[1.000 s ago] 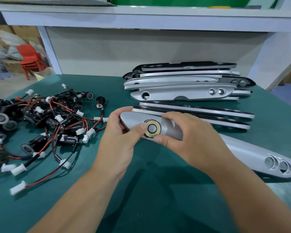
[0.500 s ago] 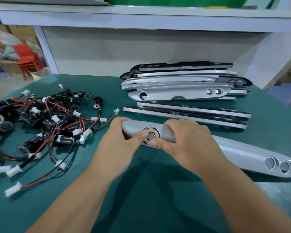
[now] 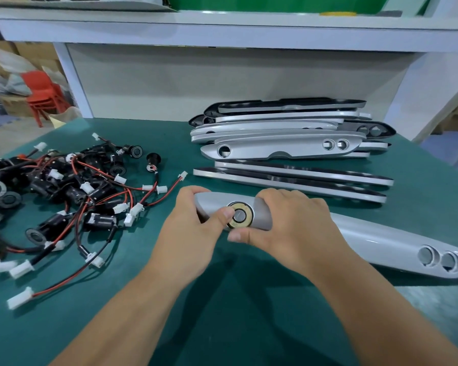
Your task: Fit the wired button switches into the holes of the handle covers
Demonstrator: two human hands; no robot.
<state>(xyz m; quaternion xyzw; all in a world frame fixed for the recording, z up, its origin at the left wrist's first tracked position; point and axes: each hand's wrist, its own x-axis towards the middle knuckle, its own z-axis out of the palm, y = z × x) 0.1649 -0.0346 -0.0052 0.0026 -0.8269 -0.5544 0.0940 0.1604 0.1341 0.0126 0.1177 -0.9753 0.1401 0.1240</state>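
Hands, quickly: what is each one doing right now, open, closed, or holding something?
Left hand: grips the end of the handle cover, thumb on the rim of the button switch.
Right hand: grips the same cover, thumb just below the switch.

head cam | faces forward-down | close over table (image 3: 249, 318) (wide-angle view)

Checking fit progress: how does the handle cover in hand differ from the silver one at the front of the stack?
The held cover has a button switch in its single hole; the stack cover has that hole empty. The left hand and right hand grip the held cover; the stack cover lies untouched. Both are silver, with two open holes at the right end.
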